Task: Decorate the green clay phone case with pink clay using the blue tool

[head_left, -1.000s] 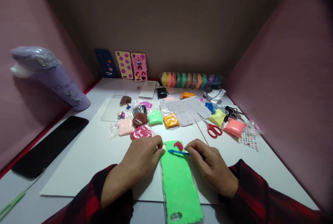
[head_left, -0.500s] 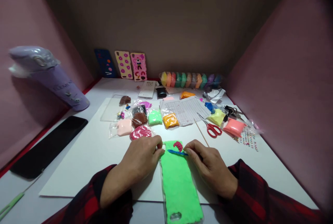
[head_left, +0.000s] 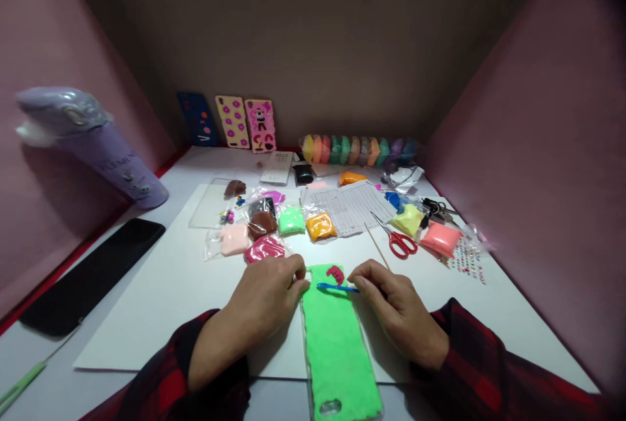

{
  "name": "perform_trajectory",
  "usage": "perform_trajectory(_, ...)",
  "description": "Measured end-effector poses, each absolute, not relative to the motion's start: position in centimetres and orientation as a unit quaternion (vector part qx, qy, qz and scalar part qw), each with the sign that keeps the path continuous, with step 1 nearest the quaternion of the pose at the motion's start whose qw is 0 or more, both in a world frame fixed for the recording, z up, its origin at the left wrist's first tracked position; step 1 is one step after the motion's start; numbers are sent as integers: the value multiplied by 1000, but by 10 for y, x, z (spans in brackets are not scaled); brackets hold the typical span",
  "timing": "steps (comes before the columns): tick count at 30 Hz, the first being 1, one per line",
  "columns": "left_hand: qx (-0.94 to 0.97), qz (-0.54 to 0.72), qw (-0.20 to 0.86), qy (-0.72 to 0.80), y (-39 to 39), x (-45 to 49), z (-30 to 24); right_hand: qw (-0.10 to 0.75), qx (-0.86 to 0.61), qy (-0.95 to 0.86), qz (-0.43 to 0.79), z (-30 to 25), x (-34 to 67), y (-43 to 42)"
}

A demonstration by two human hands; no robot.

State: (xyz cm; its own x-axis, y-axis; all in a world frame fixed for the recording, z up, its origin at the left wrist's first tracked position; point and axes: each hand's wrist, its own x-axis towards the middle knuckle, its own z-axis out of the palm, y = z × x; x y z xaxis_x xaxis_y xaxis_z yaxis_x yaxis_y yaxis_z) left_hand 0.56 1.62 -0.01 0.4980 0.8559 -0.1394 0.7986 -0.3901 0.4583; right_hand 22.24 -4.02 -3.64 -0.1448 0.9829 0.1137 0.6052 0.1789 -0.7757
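A phone case (head_left: 340, 349) covered in bright green clay lies on the white sheet, its camera-hole end towards me. My left hand (head_left: 261, 300) is closed, thumb and forefinger pinching the case's far left edge. Between the fingers of my right hand (head_left: 398, 313) is a slim blue clay-modelling tool (head_left: 335, 287), its tip pointing left over the green clay. Just beyond the tool, a small dark-pink clay piece (head_left: 335, 274) with notches sits near the case's far right corner. My fingers hide the tool's grip end.
Clay packets, including brown (head_left: 263, 225) and dark pink (head_left: 265, 249), lie beyond my hands. Red-handled scissors (head_left: 402, 245) and a wooden stick (head_left: 377, 246) are to the right. A black phone (head_left: 95, 274) and a purple tumbler (head_left: 115, 160) stand left. Decorated cases (head_left: 231, 122) lean at the back.
My right hand and the blue tool have shifted slightly to the right. The left hand and the green case stay where they were.
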Motion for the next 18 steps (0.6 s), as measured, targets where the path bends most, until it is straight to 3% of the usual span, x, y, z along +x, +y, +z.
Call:
perform_trajectory(4, 831, 55, 240, 498, 16, 6, 0, 292, -573, -715, 277, -36, 222, -41)
perform_trajectory(18, 833, 58, 235, 497, 16, 6, -2, 329, -574, -694, 283, -36, 222, -40)
